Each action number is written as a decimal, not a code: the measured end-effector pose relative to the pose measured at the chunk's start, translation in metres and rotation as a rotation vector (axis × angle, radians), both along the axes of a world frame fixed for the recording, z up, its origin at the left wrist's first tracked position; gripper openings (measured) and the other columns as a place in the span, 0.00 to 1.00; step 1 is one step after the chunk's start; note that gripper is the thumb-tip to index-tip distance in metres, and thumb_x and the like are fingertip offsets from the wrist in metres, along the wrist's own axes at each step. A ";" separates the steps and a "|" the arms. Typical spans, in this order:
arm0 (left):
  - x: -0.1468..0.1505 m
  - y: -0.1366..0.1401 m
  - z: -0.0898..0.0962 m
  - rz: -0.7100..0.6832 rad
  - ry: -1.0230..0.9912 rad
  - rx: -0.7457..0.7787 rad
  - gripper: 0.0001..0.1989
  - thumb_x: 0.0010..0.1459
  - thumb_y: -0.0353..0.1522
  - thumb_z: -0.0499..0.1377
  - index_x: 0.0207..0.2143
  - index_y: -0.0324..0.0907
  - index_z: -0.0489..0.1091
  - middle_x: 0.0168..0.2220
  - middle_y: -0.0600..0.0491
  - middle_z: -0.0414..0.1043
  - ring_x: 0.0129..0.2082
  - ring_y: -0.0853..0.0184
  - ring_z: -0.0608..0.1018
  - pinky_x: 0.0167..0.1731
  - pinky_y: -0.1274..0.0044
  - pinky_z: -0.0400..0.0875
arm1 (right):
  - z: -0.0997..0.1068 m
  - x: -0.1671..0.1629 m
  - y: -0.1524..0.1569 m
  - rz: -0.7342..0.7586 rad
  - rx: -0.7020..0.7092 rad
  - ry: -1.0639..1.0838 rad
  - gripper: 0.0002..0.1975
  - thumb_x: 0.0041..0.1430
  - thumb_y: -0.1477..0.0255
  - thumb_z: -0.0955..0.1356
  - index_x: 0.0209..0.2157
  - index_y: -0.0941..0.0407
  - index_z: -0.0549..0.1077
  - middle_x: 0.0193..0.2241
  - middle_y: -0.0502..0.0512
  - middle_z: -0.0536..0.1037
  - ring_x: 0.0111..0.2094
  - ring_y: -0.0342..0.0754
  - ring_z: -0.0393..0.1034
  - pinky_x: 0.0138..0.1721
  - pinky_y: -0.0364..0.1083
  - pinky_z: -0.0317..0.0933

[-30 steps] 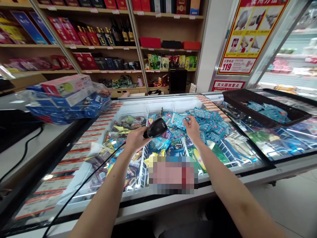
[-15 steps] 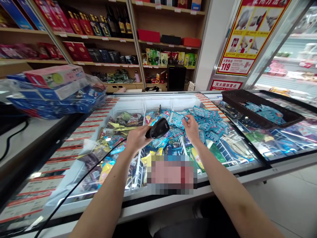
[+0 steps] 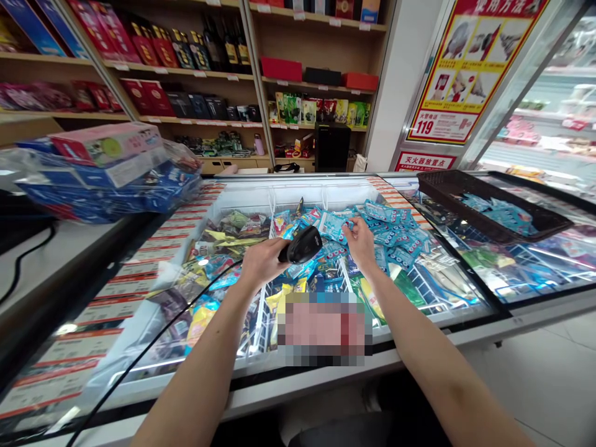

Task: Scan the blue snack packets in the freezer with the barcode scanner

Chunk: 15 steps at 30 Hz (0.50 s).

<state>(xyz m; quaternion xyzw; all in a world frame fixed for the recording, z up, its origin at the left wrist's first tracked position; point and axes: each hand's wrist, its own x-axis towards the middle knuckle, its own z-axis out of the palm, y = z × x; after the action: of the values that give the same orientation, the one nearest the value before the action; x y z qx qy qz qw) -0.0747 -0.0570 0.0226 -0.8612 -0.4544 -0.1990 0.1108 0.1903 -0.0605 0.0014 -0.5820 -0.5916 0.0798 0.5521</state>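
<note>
My left hand (image 3: 264,262) is closed around a black handheld barcode scanner (image 3: 305,245), its head tilted toward the right. A black cable (image 3: 186,309) trails from the scanner down to the lower left. In my right hand (image 3: 361,242), the fingers pinch the right end of a light-blue ice-cream packet (image 3: 333,226), whose white barcode patch faces up on its left end. The scanner's head is just left of and below this packet, apart from it. Under both hands lie many similar blue packets (image 3: 393,239) in the open chest freezer.
White wire dividers (image 3: 263,310) split the freezer among yellow, green and brown packets. A dark brown tray (image 3: 447,189) with blue packets rests on the glass at right. Plastic-wrapped boxes (image 3: 107,167) stand at left. A blurred-out patch hides part of the freezer's front edge.
The scanner and my left hand have shifted very slightly right and down. My right hand still pinches the blue packet in nearly the same place.
</note>
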 end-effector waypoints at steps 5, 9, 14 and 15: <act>0.001 0.000 -0.001 0.003 -0.016 0.005 0.17 0.49 0.35 0.56 0.44 0.46 0.70 0.39 0.54 0.75 0.36 0.63 0.76 0.27 0.76 0.62 | 0.001 0.000 -0.001 0.000 -0.010 -0.002 0.15 0.59 0.61 0.61 0.42 0.57 0.66 0.18 0.44 0.62 0.23 0.44 0.60 0.29 0.44 0.54; 0.001 0.001 -0.002 -0.001 -0.025 0.006 0.17 0.49 0.35 0.56 0.44 0.46 0.70 0.40 0.54 0.75 0.37 0.63 0.76 0.28 0.76 0.63 | 0.002 0.000 -0.002 -0.006 -0.018 -0.002 0.15 0.59 0.61 0.61 0.42 0.57 0.66 0.19 0.45 0.63 0.23 0.45 0.61 0.29 0.44 0.54; 0.001 0.002 -0.003 0.001 -0.023 0.012 0.17 0.49 0.35 0.56 0.43 0.46 0.70 0.39 0.54 0.75 0.37 0.62 0.76 0.28 0.76 0.63 | 0.002 0.000 -0.001 -0.001 -0.014 0.001 0.15 0.59 0.61 0.61 0.42 0.57 0.66 0.18 0.45 0.63 0.23 0.45 0.60 0.29 0.44 0.54; 0.001 0.002 -0.003 0.000 -0.024 0.010 0.17 0.49 0.35 0.56 0.44 0.46 0.70 0.39 0.53 0.75 0.37 0.62 0.76 0.28 0.76 0.63 | 0.002 0.000 -0.001 -0.003 -0.015 0.000 0.15 0.59 0.61 0.61 0.42 0.57 0.66 0.18 0.45 0.62 0.23 0.45 0.60 0.29 0.44 0.54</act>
<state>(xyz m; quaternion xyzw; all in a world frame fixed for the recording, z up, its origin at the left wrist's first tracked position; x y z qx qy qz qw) -0.0741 -0.0547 0.0197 -0.8581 -0.4548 -0.2115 0.1095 0.1901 -0.0615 0.0030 -0.5871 -0.5901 0.0833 0.5479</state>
